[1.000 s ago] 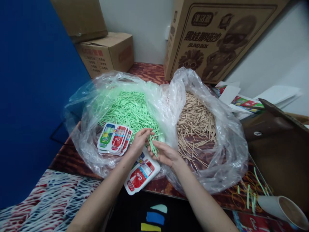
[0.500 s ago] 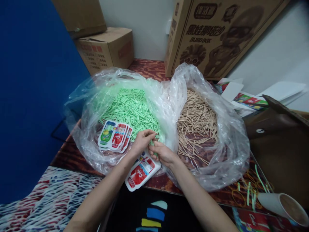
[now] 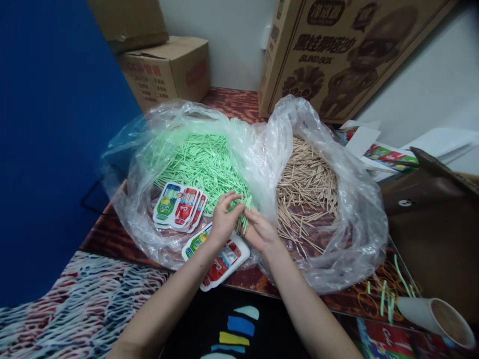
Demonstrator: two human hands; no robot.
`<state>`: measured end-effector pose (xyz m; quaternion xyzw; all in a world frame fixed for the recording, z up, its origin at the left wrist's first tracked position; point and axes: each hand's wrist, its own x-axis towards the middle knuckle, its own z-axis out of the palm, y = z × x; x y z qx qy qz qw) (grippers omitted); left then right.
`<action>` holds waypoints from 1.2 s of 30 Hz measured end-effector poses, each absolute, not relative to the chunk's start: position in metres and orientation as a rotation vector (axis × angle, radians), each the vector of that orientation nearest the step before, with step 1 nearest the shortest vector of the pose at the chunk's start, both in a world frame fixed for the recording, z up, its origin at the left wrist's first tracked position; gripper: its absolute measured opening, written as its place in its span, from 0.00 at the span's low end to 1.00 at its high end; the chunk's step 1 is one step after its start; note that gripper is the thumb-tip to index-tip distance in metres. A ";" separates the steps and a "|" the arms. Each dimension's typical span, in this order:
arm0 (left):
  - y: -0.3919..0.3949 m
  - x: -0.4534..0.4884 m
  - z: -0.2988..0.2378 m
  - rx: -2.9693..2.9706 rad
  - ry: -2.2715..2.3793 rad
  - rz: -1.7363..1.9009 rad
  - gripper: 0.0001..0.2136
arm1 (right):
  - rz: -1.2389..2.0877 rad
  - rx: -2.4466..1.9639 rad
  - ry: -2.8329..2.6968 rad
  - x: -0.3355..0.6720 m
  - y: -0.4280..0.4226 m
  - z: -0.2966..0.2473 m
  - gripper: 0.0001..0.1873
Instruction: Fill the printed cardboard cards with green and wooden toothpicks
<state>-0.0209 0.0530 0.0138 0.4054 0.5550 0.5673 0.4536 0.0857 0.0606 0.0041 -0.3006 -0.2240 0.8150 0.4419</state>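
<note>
My left hand [image 3: 223,219] and my right hand [image 3: 262,230] meet at the near edge of a clear plastic bag [image 3: 149,149] full of green sticks [image 3: 202,162]. Both hands are closed round a small bundle of green sticks [image 3: 245,215] held between them. Under my left wrist lie printed bottle-shaped packets [image 3: 226,262], red and green. A fanned stack of the same packets [image 3: 178,207] rests on the bag to the left. A second clear bag [image 3: 359,209] on the right holds tan wooden sticks [image 3: 309,182].
Cardboard boxes [image 3: 168,70] stand at the back left, and a large printed carton [image 3: 337,50] leans at the back right. A blue panel [image 3: 48,139] fills the left. A paper cup [image 3: 437,316] lies at the lower right beside loose green sticks and rubber bands [image 3: 385,294].
My hands have closed together and gathered the loose green sticks into a bundle, lifting slightly toward the bag. A green packet now shows beneath my left wrist.
</note>
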 end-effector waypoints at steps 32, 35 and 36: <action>-0.041 -0.093 -0.015 2.065 2.100 0.737 0.18 | 1.261 -1.079 -1.568 0.103 0.012 -0.026 0.09; -0.036 -0.093 -0.015 2.004 2.142 0.762 0.14 | 1.255 -1.079 -1.574 0.102 0.012 -0.024 0.08; -0.034 -0.093 -0.015 1.974 2.145 0.801 0.11 | 1.256 -1.079 -1.575 0.102 0.011 -0.023 0.08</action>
